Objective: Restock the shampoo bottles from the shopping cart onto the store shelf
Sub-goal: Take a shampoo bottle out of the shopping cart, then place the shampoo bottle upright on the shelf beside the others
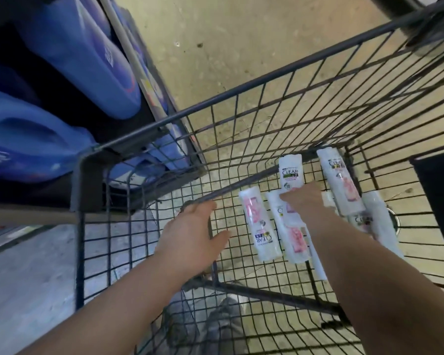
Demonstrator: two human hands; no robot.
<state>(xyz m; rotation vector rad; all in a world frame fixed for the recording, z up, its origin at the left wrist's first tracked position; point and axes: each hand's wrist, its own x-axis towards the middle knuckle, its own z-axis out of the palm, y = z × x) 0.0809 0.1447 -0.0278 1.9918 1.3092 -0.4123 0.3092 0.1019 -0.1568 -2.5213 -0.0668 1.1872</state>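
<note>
Several white shampoo bottles [260, 226] lie flat and loosely scattered on the wire floor of the shopping cart [241, 88], some side by side, one or two partly overlapping at the right. They look like small, stiff plastic flasks with glossy labels. Each is probably light enough for one hand. They seem smooth and a bit slippery, unlikely to break but apt to skid on the wire or knock a neighbour. The flattened body, around the middle of the label, seems the best place to take hold, with the thumb on one broad face and the fingers on the other; the cap end is narrower and less sure. The right hand [303, 201] is low over the middle of the group, its back to the camera and its fingers hidden, so I cannot tell whether it pinches a bottle or only reaches. The left hand [190, 234] is beside the leftmost bottle, fingers spread and relaxed, holding nothing. To the left, just beside the cart, stands the store shelf [144, 80] with big blue jugs [82, 62]
</note>
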